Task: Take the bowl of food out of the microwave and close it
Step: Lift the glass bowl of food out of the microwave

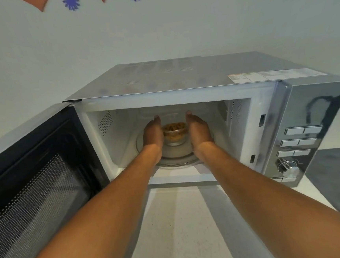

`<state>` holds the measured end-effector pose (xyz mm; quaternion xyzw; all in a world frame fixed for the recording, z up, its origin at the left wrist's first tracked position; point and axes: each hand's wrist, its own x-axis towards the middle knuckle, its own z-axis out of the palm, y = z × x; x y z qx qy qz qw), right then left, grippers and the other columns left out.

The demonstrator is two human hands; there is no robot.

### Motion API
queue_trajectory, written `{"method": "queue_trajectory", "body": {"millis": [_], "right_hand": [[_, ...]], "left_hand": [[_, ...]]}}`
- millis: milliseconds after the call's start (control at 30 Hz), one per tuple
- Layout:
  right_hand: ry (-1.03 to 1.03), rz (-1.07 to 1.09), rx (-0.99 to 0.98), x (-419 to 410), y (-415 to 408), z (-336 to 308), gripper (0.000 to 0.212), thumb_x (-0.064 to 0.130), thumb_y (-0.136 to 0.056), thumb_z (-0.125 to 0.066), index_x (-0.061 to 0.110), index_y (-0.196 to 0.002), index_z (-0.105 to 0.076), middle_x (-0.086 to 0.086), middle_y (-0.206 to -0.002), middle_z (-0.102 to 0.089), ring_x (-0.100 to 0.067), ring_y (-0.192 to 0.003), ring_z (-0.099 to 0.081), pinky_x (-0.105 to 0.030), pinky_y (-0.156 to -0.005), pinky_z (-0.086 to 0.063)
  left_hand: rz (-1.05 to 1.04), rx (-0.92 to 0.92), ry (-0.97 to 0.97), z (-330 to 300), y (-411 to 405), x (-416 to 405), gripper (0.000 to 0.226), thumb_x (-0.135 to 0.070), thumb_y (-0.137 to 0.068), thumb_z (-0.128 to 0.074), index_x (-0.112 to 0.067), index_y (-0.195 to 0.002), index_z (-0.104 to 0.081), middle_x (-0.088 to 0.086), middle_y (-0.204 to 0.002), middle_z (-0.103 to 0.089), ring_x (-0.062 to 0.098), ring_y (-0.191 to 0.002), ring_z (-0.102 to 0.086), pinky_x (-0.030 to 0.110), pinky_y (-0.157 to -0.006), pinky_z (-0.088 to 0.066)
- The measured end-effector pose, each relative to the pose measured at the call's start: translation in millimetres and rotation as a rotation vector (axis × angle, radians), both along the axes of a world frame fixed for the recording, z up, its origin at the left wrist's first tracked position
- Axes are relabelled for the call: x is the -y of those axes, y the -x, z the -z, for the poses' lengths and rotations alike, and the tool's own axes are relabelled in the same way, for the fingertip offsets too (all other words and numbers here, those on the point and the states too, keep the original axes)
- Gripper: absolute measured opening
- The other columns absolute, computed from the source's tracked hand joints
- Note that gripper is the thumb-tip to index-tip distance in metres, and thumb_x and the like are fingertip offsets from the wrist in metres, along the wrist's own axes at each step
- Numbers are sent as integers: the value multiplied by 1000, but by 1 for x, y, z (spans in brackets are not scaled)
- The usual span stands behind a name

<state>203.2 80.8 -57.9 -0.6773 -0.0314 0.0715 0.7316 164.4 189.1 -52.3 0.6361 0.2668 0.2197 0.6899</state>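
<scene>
Microwave (181, 80) door (36, 181) swung wide, left hand (152, 133) and right hand (198, 128) flanking bowl of food (174, 133) inside microwave, each grip spread apart

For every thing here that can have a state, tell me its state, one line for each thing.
microwave door: swung fully open to the left.
bowl of food: filled, sitting on the turntable inside the microwave.
glass turntable: in place, carrying the bowl.
left hand: open, at the bowl's left side.
right hand: open, at the bowl's right side.
</scene>
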Motion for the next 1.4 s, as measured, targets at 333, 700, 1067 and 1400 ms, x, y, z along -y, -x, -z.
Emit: {"method": "queue_trajectory", "body": {"millis": [333,700,1067,1400], "right_hand": [[-132,-49,-131,-8,6,-6,54,55,-99,-43,13,-126,-63,-11,-124,-69,-31,-112,-65,-46,-105,-49],[-193,-99,-106,30,65,-23,23,-3,-100,-49,12,-107,-65,-13,-118,-67,-30,-114,-59,-45,-107,-45],[-262,-242,109,118,150,6,68,-24,-87,-52,19,-139,-56,-1,-127,-72,-17,-122,-64,-33,-101,-52],[-209,-223,188,232,187,43,71,-11,-91,-63,29,-148,-49,9,-141,-63,-11,-134,-55,-31,-106,-48]], "left_hand": [[4,12,124,5,6,1,49,-43,-97,-41,-10,-127,-62,9,-126,-67,27,-112,-62,42,-105,-46],[-89,142,267,-10,65,29,24,-16,-95,-49,-10,-108,-68,7,-109,-69,32,-118,-61,42,-100,-49],[298,303,-42,2,166,84,74,5,-49,-62,-41,-105,-73,-9,-105,-77,12,-102,-71,25,-78,-55],[423,251,-114,35,203,173,77,8,-78,-71,-57,-118,-59,-22,-130,-65,-3,-119,-60,21,-90,-54]]}}
